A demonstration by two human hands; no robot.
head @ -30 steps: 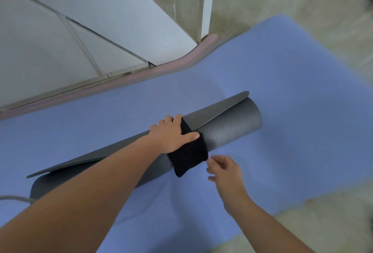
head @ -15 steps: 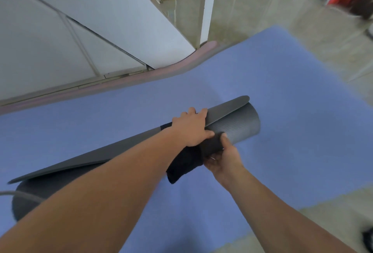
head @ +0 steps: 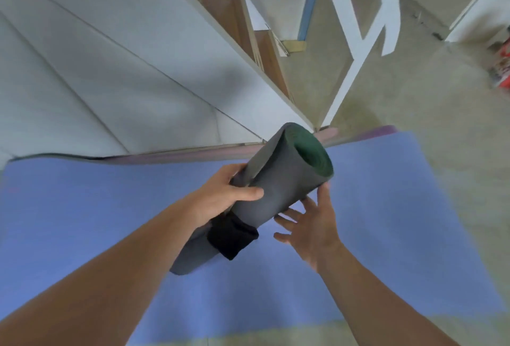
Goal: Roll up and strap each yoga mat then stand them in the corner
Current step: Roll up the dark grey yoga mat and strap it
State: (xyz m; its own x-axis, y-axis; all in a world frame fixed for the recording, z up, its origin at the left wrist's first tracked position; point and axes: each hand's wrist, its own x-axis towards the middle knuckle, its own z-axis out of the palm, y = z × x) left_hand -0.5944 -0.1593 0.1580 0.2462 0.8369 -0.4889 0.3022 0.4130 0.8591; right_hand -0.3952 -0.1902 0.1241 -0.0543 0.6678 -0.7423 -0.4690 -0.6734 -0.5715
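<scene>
Currently: grey mat [head: 278,193] rolled, black strap [head: 231,235] wrapped; left hand [head: 220,196], grip curled round it; right hand [head: 314,232], grip spread alongside. Blue mat [head: 400,221] flat, unrolled; corner-standing pending.

Forearms [head: 110,263] are bare along their visible length — left hand [head: 220,193] and right hand [head: 311,232] bare too.
</scene>
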